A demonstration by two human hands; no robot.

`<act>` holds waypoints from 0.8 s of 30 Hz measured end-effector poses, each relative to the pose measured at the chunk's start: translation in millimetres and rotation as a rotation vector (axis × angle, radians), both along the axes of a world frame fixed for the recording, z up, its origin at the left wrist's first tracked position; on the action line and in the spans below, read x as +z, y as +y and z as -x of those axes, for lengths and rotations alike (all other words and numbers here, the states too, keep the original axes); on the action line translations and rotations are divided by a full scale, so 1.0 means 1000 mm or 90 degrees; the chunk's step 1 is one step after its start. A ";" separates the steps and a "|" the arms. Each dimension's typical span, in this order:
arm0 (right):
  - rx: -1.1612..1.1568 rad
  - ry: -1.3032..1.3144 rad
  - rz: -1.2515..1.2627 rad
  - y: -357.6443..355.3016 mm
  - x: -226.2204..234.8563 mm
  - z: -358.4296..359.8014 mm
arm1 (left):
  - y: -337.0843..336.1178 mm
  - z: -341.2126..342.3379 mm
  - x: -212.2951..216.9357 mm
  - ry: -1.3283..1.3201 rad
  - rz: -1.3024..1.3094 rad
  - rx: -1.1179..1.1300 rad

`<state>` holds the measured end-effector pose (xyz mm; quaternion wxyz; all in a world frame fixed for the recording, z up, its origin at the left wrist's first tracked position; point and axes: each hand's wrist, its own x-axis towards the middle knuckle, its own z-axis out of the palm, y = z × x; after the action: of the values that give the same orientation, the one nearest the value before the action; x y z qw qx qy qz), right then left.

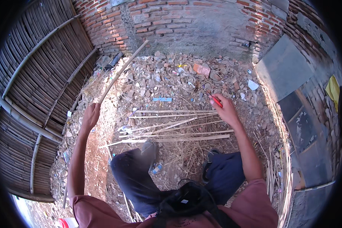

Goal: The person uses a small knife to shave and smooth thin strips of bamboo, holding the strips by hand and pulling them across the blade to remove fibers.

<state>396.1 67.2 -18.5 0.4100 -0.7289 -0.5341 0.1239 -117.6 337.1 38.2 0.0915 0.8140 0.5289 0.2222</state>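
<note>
My left hand [90, 115] is closed around the lower end of a long bamboo stick [125, 69], which slants up and away to the right over the rubble. In my right hand [227, 110] is a small, slim red tool [217, 101]; its kind is too small to make out, and its end points away from me to the left. Several thin, pale bamboo strips [174, 140] lie crosswise on the ground between my hands and my legs. The two hands are well apart, and the stick and the red tool do not touch.
Broken brick and stone rubble [171, 76] covers the ground up to a brick wall [186, 28]. A slatted bamboo wall [38, 87] stands on the left. At right, a grey panel [285, 68] leans against the wall, beside long bamboo strips [287, 178]. A blue scrap [162, 99] lies ahead.
</note>
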 end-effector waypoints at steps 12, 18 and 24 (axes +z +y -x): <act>0.009 -0.005 0.004 0.001 0.003 0.007 | -0.018 0.024 -0.022 0.074 -0.035 0.093; 0.012 -0.013 -0.018 0.003 -0.004 0.003 | -0.024 0.013 -0.019 0.043 -0.014 0.082; -0.010 -0.011 -0.013 0.006 -0.010 0.003 | -0.047 -0.011 -0.014 -0.016 -0.005 0.029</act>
<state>392.7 73.7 -28.8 0.4140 -0.7300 -0.5328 0.1090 -106.6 289.8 23.9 0.0895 0.7992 0.5453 0.2363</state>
